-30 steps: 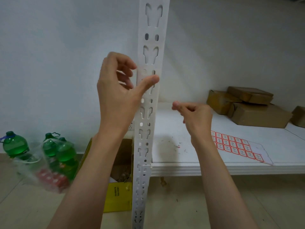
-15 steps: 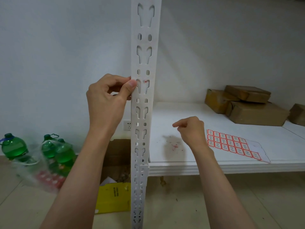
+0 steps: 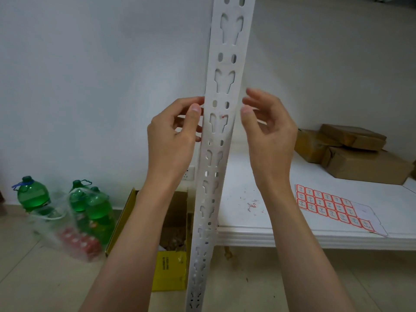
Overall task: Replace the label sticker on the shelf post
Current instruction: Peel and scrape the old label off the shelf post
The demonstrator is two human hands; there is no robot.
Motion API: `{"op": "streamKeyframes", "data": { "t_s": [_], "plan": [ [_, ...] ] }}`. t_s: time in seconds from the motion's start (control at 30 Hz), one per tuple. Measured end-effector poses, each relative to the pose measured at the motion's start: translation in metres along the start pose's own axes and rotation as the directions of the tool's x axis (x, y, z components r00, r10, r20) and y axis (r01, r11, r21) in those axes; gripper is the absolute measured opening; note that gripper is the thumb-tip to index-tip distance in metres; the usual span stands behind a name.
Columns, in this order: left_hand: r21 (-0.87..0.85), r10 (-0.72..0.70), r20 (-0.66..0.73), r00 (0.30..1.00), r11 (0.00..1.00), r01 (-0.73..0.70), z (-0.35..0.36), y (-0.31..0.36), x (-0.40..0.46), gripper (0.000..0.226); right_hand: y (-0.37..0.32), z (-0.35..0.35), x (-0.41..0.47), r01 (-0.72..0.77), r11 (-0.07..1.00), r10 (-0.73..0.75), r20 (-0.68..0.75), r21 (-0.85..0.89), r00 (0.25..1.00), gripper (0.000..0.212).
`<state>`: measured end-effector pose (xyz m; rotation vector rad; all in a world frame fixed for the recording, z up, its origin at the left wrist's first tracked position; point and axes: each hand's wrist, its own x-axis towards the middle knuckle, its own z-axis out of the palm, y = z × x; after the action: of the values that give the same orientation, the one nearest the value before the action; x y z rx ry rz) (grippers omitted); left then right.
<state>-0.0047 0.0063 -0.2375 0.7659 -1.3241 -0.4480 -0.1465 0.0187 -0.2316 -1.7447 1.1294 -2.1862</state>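
Both hands flank the shelf post (image 3: 221, 122) w/ nothing visibly held: left hand (image 3: 173, 136) loosely curled, thumb near the post's left edge; right hand (image 3: 267, 129) half open beside its right edge. Only a red sticker scrap (image 3: 222, 117) shows on the post, so they're probably poised to pick residue off. Sticker sheet (image 3: 333, 208) lies near the shelf's (image 3: 315, 235) front edge, prob. handy for the next label.

Three green bottles (image 3: 33, 194) are being seen, four brown boxes (image 3: 367, 164), one sticker sheet (image 3: 333, 208), two hands (image 3: 171, 136).
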Motion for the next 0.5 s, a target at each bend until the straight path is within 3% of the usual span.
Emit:
{"op": "streamKeyframes", "data": {
  "t_s": [0.2, 0.5],
  "plan": [
    [0.026, -0.027, 0.029, 0.999, 0.999, 0.027, -0.002, 0.000, 0.002, 0.026, 0.000, 0.013, -0.004, 0.095, 0.995, -0.096, 0.070, 0.014, 0.993, 0.052],
    [0.006, -0.054, 0.030, 0.998, 0.999, 0.054, -0.005, 0.001, 0.002, 0.027, 0.006, 0.013, -0.003, 0.212, 0.975, -0.212, 0.017, -0.068, 0.977, 0.043]
  ]
}}
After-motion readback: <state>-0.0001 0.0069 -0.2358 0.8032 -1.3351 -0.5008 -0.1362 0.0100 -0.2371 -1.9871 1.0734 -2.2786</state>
